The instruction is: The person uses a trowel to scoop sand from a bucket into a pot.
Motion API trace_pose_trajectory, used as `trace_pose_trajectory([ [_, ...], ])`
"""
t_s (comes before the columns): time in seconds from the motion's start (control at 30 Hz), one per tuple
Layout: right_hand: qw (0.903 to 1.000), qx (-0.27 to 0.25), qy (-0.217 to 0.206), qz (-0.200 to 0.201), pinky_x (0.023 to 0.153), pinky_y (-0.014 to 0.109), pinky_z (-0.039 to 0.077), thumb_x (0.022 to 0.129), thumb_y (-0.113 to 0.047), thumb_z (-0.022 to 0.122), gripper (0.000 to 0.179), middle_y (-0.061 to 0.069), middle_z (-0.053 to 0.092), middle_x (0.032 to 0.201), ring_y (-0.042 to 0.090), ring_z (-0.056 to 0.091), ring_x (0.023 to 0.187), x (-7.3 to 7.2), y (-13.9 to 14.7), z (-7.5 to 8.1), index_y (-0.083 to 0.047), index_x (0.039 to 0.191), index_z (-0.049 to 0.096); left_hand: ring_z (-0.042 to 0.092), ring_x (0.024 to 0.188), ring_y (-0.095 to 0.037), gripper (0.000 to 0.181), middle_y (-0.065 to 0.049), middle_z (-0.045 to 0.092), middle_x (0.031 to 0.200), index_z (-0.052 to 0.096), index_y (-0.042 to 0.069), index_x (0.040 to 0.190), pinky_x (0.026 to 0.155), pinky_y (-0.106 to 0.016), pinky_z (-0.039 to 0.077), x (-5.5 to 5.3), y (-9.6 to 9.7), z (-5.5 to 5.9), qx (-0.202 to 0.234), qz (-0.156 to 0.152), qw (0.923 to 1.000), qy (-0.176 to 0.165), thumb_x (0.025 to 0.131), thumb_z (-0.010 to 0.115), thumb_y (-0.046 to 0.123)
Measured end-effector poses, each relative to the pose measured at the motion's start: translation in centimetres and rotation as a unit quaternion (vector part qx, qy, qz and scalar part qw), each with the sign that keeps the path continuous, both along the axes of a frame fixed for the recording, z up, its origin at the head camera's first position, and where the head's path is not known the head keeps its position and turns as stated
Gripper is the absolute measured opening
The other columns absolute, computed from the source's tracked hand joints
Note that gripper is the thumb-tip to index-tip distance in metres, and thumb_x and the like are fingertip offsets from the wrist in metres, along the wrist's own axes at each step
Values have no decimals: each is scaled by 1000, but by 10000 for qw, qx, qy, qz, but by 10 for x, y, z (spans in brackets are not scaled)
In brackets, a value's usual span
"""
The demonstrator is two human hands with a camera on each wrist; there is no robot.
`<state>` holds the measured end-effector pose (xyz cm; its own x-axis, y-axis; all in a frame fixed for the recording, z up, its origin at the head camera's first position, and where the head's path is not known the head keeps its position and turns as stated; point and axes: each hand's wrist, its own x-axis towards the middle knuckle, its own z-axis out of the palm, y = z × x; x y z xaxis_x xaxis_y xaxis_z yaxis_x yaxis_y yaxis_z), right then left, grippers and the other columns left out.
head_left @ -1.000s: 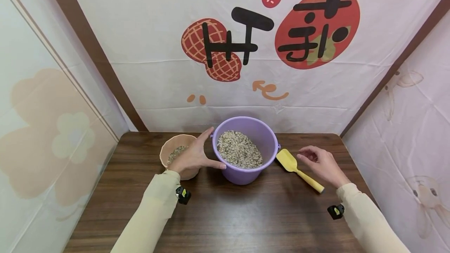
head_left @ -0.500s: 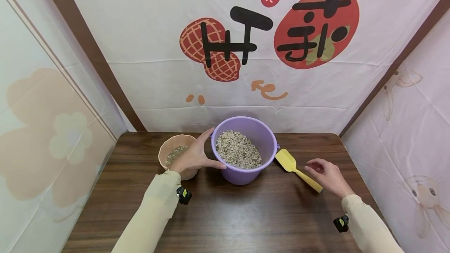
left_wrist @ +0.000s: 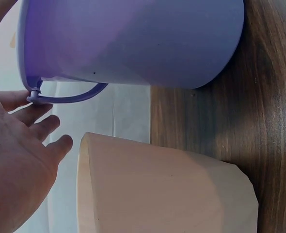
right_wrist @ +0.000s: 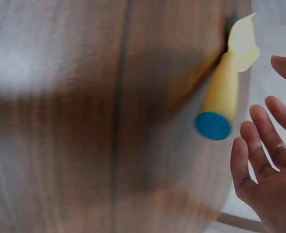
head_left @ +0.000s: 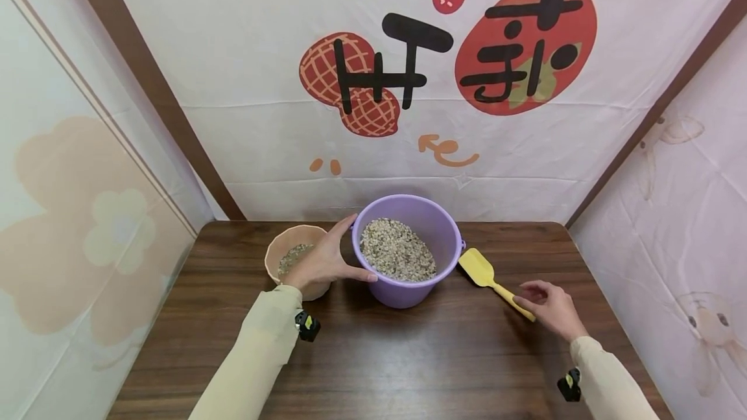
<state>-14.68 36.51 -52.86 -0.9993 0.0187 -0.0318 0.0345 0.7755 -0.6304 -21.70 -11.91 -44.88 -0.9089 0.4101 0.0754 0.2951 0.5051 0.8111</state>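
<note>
A purple bucket (head_left: 397, 293) stands on the table, partly filled with pale gravel-like grains (head_left: 397, 250). My left hand (head_left: 323, 263) rests against its left rim, thumb at the front and fingers spread toward the back. In the left wrist view, fingers touch the rim near the joint of the purple bail handle (left_wrist: 75, 98). To the right lies a yellow scoop (head_left: 477, 269), blade toward the bucket. Just above its handle hovers my right hand (head_left: 550, 308), fingers loosely bent and holding nothing. The right wrist view shows a gap between fingers and the scoop's blue-ended handle (right_wrist: 219, 92).
A peach faceted pot (head_left: 279, 245) with some grains inside stands left of the bucket, partly covered by my left hand and forearm. The wooden table (head_left: 408, 361) meets printed cloth walls (head_left: 262, 148) at the back and on both sides.
My right hand has moved right and toward me, from beside the scoop's neck to above the end of its handle. The left hand, bucket and scoop stay in place.
</note>
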Motion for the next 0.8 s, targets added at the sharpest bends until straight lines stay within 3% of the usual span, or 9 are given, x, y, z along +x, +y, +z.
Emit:
trace_pose_trajectory([
  [0.2,9996,111,-168,-175,73,39,53,89,-33,80,49,15,71,104,27,65,91,5,11,-18,3,120,68,28,148,-26,134,-6,27,164,23,16,162,118,-52,28,0,0,-2,-94,83,9999,-80,58,99,49],
  [0.5,9986,-39,-472,-247,67,32,47,82,-38,86,60,11,69,103,20,57,83,7,18,-35,2,122,68,29,148,-25,134,-7,29,163,23,14,162,118,-51,28,1,1,-1,-93,54,9999,-57,58,99,50],
  [0.8,9997,85,-240,-24,69,33,44,78,-34,89,61,13,61,104,22,52,85,8,16,-46,3,123,68,28,148,-27,133,-9,28,164,23,12,162,119,-52,26,1,0,0,-63,70,9999,-59,58,98,50],
])
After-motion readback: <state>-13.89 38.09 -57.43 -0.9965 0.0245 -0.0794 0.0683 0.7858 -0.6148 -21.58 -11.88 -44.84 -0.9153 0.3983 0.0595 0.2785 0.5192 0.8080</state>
